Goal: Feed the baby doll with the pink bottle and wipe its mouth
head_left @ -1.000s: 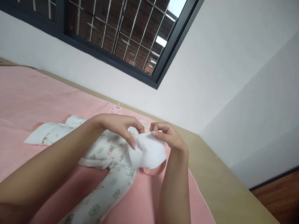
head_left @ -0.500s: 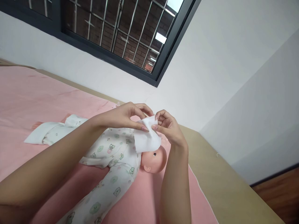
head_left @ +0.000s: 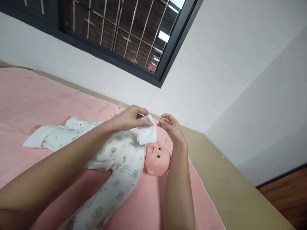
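Note:
My left hand [head_left: 137,118] pinches a folded white wipe [head_left: 146,132] between thumb and fingers, holding it up over the upper chest and chin of a baby doll [head_left: 157,159]. To the right of the wipe, my right hand [head_left: 170,127] is apart from it, fingers loosely bent and nothing visible in them. The doll lies on its back, its head to the right and its face uncovered from the mouth up. It wears a white outfit [head_left: 121,159] with green animal prints; my left forearm hides part of its body.
A pink sheet [head_left: 146,204] lies under the doll on a wooden surface [head_left: 216,179]. Beyond my left wrist stands a pink-and-clear baby bottle [head_left: 117,109], partly hidden. Behind are a white wall [head_left: 115,81] and a dark-framed, barred window [head_left: 158,78].
My right hand has let go of the wipe. The wipe, now only in my left hand, looks smaller and has shifted slightly left and up, uncovering the doll's mouth and other eye.

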A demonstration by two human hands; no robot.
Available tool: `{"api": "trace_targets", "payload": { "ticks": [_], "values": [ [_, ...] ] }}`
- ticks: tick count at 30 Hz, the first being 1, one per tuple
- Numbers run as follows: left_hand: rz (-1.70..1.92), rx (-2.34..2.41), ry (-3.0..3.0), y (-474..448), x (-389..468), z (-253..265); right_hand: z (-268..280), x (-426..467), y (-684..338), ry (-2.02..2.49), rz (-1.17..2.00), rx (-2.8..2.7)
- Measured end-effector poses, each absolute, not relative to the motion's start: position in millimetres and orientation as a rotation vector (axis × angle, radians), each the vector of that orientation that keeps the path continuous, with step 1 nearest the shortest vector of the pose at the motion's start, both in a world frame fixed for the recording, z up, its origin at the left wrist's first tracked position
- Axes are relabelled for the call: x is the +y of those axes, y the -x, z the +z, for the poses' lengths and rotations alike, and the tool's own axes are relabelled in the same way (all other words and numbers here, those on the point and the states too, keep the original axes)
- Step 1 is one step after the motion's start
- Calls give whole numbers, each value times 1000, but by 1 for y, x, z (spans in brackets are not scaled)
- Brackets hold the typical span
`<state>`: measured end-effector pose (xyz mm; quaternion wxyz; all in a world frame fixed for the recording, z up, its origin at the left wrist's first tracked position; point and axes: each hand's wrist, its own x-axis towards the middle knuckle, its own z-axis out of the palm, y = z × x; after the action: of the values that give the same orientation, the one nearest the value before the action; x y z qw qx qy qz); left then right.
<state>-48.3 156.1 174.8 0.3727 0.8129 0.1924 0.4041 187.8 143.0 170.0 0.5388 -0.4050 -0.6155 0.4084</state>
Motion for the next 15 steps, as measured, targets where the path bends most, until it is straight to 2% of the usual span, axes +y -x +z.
{"api": "trace_targets", "payload": {
  "ticks": [6,15],
  "values": [
    [898,622,-2391,25,168,154,131,167,-228,1040,1062,-1231],
    [677,516,-2452,9,166,135,61,182,-246,1179,1197,-898]
  ]
}}
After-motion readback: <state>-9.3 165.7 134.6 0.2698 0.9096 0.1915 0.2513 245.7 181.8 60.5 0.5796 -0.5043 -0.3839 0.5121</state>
